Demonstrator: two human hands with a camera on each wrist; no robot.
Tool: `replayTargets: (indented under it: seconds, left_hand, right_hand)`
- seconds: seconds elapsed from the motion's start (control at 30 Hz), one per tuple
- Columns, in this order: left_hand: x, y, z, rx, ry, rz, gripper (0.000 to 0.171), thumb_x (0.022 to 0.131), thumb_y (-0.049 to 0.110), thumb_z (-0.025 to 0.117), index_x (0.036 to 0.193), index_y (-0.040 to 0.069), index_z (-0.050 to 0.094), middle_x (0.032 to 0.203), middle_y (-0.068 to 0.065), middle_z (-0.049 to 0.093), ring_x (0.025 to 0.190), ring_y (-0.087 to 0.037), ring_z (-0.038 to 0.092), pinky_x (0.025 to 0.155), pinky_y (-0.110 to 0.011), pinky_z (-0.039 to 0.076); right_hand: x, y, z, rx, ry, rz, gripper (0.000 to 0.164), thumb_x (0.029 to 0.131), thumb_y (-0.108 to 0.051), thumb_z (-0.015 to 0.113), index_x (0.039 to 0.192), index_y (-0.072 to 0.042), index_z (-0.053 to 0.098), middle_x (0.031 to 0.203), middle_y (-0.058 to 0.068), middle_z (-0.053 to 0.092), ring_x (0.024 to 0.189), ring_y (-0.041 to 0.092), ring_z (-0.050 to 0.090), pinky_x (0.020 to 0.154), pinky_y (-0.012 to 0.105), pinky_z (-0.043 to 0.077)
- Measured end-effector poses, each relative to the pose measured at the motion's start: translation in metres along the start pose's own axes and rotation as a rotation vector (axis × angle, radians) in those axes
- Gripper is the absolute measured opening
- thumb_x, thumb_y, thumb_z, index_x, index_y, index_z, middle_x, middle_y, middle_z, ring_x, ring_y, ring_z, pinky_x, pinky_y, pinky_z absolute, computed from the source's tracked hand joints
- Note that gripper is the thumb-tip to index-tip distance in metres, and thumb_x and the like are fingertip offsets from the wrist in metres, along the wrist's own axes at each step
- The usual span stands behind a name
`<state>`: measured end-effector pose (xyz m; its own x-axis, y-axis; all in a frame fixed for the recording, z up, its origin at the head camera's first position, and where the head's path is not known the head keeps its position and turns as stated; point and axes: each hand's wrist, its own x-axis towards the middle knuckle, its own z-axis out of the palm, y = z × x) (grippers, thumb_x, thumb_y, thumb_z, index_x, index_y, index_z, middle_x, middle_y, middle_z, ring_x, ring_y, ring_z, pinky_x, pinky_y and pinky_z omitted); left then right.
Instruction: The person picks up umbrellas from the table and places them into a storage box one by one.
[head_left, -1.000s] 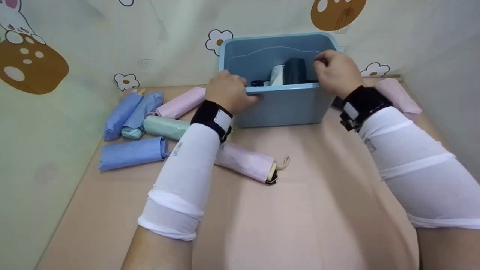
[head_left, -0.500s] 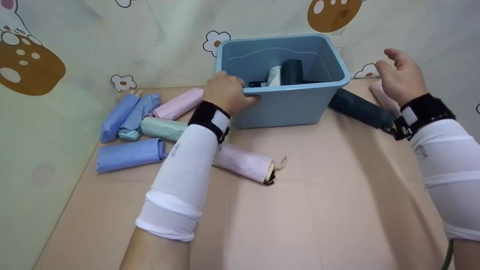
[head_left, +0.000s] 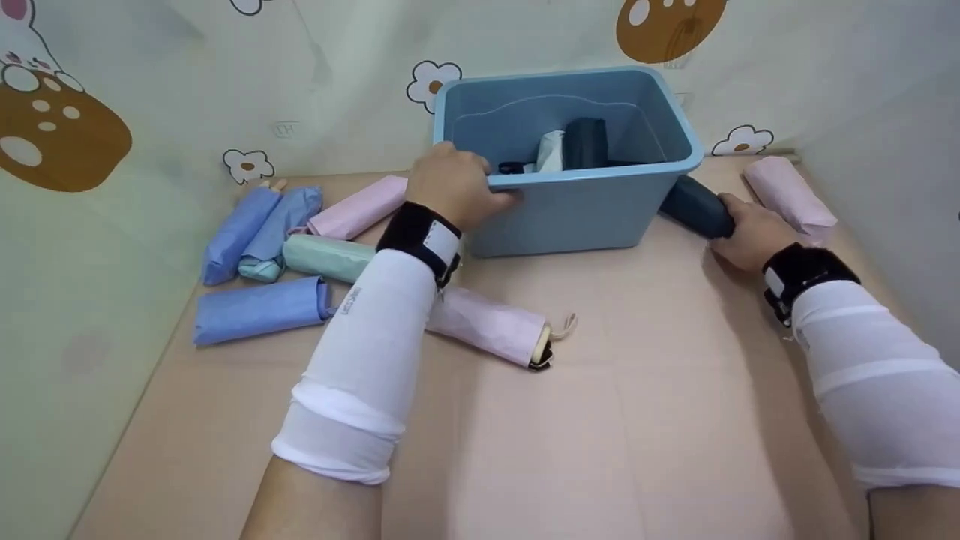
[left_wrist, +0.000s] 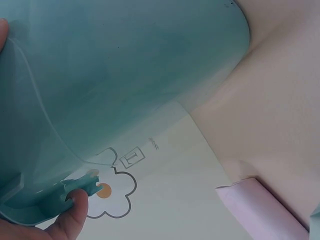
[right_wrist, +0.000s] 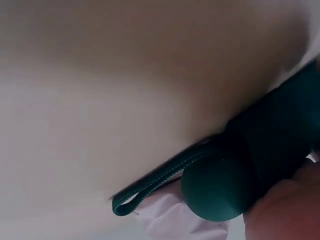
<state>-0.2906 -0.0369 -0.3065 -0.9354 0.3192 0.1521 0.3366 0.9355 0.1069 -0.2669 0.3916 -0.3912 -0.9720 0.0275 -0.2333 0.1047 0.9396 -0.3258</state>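
My left hand (head_left: 454, 184) grips the near-left rim of a blue plastic bin (head_left: 562, 217); part of this hand also shows at the bin's lip in the left wrist view. Right of the bin, my right hand (head_left: 754, 234) holds a dark green folded umbrella (head_left: 694, 208) by its near end, low over the table. The umbrella's far end lies close by the bin's right side. Its rounded handle end (right_wrist: 217, 190) and looped wrist strap (right_wrist: 145, 190) show in the right wrist view. Inside the bin are a dark rolled item (head_left: 585, 142) and a white one (head_left: 551, 152).
Left of the bin lie several folded umbrellas in sleeves: blue (head_left: 259, 309), green (head_left: 326, 256) and pink (head_left: 358, 208). Another pink umbrella (head_left: 491, 326) lies in front, partly behind my left forearm. A pink bundle (head_left: 787, 195) lies at the far right. A patterned wall covering (head_left: 337, 90) stands behind.
My right hand leaves the bin's right rim, swings out to the right, then comes down onto the dark green umbrella and takes hold of it. My left hand stays on the rim.
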Motion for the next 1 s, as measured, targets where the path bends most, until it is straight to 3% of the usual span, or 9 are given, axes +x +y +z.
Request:
replayTargets:
  seconds: [0.13,0.23,0.4,0.53,0.7,0.87,1.0]
  left_hand:
    - [0.000,0.001,-0.001,-0.005,-0.004,-0.003,0.052,0.094,0.063,0.065,0.086,0.012,0.075,0.076,-0.006,0.065,0.098,-0.028,0.056,0.084,-0.045,0.049]
    - [0.001,0.001,-0.002,0.003,-0.005,-0.005,0.052,0.094,0.063,0.065,0.089,0.013,0.076,0.077,-0.006,0.066,0.099,-0.027,0.056,0.084,-0.044,0.049]
    - [0.001,0.001,-0.002,0.008,-0.017,-0.012,0.052,0.094,0.063,0.064,0.092,0.013,0.076,0.078,-0.006,0.066,0.099,-0.027,0.056,0.085,-0.043,0.048]
    - [0.000,0.001,0.000,0.010,-0.029,-0.013,0.052,0.095,0.063,0.064,0.092,0.012,0.076,0.078,-0.005,0.065,0.099,-0.027,0.056,0.085,-0.043,0.048]
    - [0.000,0.001,0.001,0.014,-0.024,-0.004,0.053,0.095,0.063,0.063,0.091,0.012,0.076,0.078,-0.006,0.066,0.098,-0.027,0.056,0.086,-0.044,0.048]
    - [0.000,0.000,0.000,0.022,-0.016,-0.003,0.055,0.093,0.066,0.063,0.094,0.013,0.077,0.081,-0.006,0.069,0.100,-0.028,0.058,0.087,-0.045,0.050]
    - [0.000,0.000,0.000,0.032,-0.008,-0.001,0.056,0.093,0.067,0.063,0.097,0.013,0.078,0.083,-0.006,0.071,0.100,-0.028,0.058,0.087,-0.045,0.052]
  right_hand:
    - [-0.001,0.002,0.001,-0.036,-0.022,0.059,0.080,0.100,-0.017,0.053,0.168,-0.010,0.013,0.162,0.040,0.028,0.146,0.064,0.029,0.118,0.076,0.021]
    - [-0.002,0.002,0.002,-0.066,0.002,0.057,0.077,0.100,-0.015,0.052,0.168,-0.012,0.016,0.159,0.041,0.031,0.142,0.066,0.033,0.115,0.079,0.025]
    - [-0.004,0.001,0.003,-0.088,0.047,0.025,0.075,0.096,-0.009,0.054,0.165,-0.009,0.025,0.152,0.042,0.042,0.132,0.061,0.047,0.113,0.076,0.033]
    - [-0.011,-0.003,0.000,-0.039,0.071,0.030,0.075,0.095,-0.007,0.057,0.164,-0.006,0.028,0.148,0.040,0.047,0.127,0.057,0.051,0.113,0.075,0.033]
    - [-0.023,-0.013,-0.012,0.065,0.199,0.044,0.072,0.099,-0.015,0.060,0.162,-0.005,0.029,0.141,0.038,0.053,0.120,0.057,0.054,0.108,0.075,0.037]
    - [-0.032,-0.031,-0.036,0.160,0.331,-0.012,0.069,0.104,-0.023,0.053,0.162,0.002,0.024,0.142,0.042,0.051,0.123,0.060,0.054,0.104,0.072,0.040]
    - [-0.039,-0.053,-0.055,0.227,0.394,-0.004,0.071,0.106,-0.028,0.048,0.164,-0.001,0.019,0.143,0.041,0.052,0.123,0.057,0.056,0.102,0.069,0.043]
